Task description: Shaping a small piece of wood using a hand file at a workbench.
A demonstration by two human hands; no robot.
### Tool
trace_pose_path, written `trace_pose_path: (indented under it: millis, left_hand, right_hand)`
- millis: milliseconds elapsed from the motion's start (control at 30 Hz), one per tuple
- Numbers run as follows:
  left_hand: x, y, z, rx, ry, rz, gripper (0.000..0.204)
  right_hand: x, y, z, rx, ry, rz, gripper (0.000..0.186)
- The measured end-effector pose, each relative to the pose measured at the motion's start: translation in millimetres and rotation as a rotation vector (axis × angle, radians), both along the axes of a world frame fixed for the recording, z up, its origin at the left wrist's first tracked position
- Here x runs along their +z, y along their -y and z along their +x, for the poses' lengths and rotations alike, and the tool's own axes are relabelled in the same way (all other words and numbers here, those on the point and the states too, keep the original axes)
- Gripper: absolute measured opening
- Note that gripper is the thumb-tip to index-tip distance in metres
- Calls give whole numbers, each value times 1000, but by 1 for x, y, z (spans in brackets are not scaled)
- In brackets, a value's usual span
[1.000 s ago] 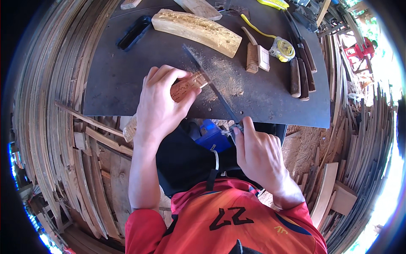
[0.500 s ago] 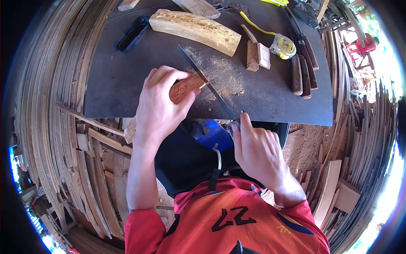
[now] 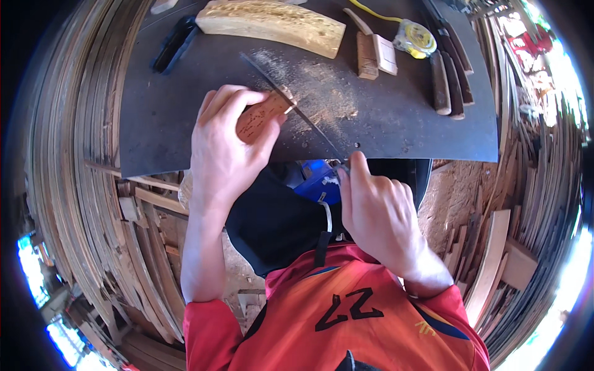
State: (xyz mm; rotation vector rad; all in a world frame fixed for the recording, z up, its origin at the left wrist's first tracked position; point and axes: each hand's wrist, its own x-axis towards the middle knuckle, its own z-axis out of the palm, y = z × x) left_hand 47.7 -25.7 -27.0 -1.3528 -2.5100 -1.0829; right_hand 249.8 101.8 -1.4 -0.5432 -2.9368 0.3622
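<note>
My left hand [image 3: 226, 133] is closed round a small reddish-brown wooden block [image 3: 260, 119], thumb and fingers pinching its sides at the table's front edge. A pale end of the block sticks out past the fingertips. My right hand [image 3: 383, 213] grips a long, narrow dark file [image 3: 317, 131] at its near end, thumb along the top; the handle is mostly hidden in the fist. The file lies slantwise across the block's pale end, its tip pointing far left. Fine sawdust [image 3: 328, 93] is scattered on the table beside and beyond it.
On the dark tabletop [image 3: 427, 139] lie a curved pale wood piece [image 3: 272, 25], a black tool [image 3: 174, 44], two small wood blocks [image 3: 367, 57], a yellow tape measure [image 3: 416, 38] and several wooden-handled tools [image 3: 455, 83]. Stacked wood strips [image 3: 80, 154] flank both sides. Below is a blue container [image 3: 318, 182].
The view has shifted, so the table and its things sit higher in the picture. The file has slid slightly farther forward and left across the block; both hands keep their grips.
</note>
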Motion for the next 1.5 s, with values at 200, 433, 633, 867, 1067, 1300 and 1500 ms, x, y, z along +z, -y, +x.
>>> trace_pose_path:
  millis: [200, 433, 633, 867, 1067, 1300, 1500]
  left_hand:
    - [0, -6, 3, 14, -33, 9, 29]
    - [-2, -5, 2, 7, -37, 36, 28]
    - [-2, -5, 3, 5, -44, 25, 28]
    - [0, -4, 4, 24, -19, 12, 29]
    - [0, -5, 3, 17, -22, 13, 29]
    - [-1, -6, 6, 41, -25, 23, 28]
    - [-3, -5, 2, 17, -39, 32, 27]
  right_hand:
    - [-5, -3, -17, -2, -7, -25, 21]
    - [-15, -4, -1, 20, -52, 0, 23]
    - [-15, -6, -2, 23, -43, -43, 27]
    - [-4, -2, -2, 1, -25, -31, 26]
    - [-9, -5, -7, 11, -54, -12, 23]
    - [-2, -4, -4, 8, 24, -25, 22]
    - [0, -2, -7, -25, 39, -14, 22]
